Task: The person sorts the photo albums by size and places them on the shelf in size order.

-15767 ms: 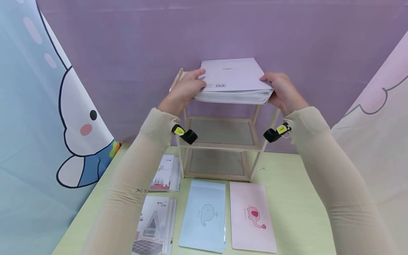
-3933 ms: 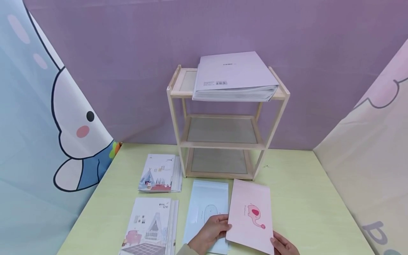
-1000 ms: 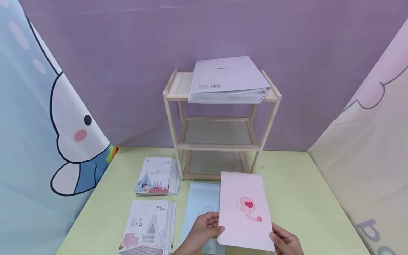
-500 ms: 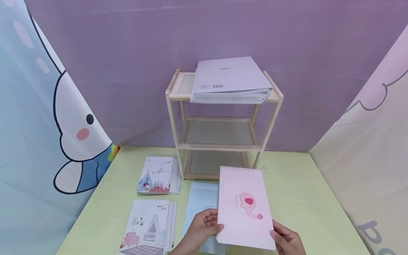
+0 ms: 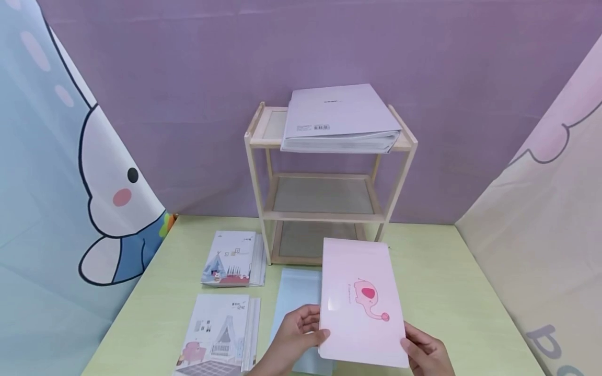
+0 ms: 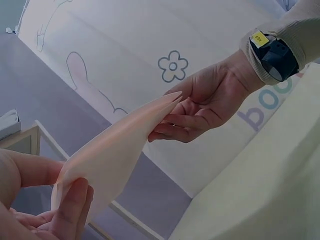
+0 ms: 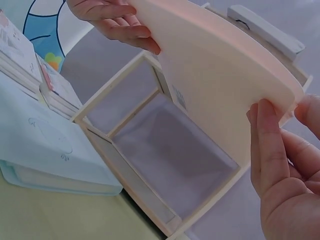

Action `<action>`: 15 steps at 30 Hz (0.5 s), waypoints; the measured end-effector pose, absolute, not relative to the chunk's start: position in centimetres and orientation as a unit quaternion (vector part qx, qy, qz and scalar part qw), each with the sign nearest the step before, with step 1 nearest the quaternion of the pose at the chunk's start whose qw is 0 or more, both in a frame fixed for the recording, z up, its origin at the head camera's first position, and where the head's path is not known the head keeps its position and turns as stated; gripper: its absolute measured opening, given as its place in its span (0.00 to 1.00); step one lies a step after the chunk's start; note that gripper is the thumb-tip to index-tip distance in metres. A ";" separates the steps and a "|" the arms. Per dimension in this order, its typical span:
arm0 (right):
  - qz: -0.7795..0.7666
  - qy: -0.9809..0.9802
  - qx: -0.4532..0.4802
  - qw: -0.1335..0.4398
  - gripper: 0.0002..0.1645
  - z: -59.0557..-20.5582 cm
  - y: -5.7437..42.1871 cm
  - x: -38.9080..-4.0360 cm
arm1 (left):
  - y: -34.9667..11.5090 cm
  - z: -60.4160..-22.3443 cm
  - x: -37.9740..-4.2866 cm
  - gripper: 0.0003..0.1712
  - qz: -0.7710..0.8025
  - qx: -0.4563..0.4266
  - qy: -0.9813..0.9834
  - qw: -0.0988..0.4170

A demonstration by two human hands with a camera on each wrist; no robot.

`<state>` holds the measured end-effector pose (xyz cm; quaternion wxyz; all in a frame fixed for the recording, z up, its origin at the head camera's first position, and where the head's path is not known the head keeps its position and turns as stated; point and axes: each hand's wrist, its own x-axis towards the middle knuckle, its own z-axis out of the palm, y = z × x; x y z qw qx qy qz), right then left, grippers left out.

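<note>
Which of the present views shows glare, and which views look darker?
Head view: bright, with a small pale patch, probably glare, on the pink rectangular booklet bearing an elephant drawing; left wrist view: darker, scene tilted; right wrist view: also darker and tilted.

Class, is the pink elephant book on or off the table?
Off: left hand and right hand hold the pink book; the right-wrist view shows its underside.

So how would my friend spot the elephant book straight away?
Find the wooden shelf unit on the green table. In front of it, the left hand and right hand hold up the elephant book. It is all pink with a red-eared elephant drawing, unlike the light blue book lying nearby.
</note>
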<state>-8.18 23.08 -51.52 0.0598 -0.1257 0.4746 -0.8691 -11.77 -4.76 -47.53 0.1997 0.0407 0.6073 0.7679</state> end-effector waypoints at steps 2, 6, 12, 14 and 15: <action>-0.867 0.476 -0.136 0.057 0.27 -51.4 23.0 -8.2 | -4.8 -47.3 -11.8 0.24 0.766 0.043 0.611 0.196; -0.862 0.479 -0.158 0.051 0.28 -50.9 23.0 -8.5 | -5.0 -47.0 -11.8 0.24 0.765 0.046 0.613 0.193; -0.861 0.476 -0.173 0.045 0.28 -50.2 22.6 -8.8 | -5.2 -46.6 -11.8 0.24 0.770 0.049 0.607 0.190; -0.863 0.468 -0.188 0.043 0.29 -50.1 22.6 -9.0 | -5.3 -46.5 -11.8 0.24 0.771 0.054 0.605 0.189; -0.863 0.464 -0.196 0.041 0.29 -50.0 22.6 -9.0 | -5.3 -46.4 -11.7 0.25 0.772 0.057 0.605 0.188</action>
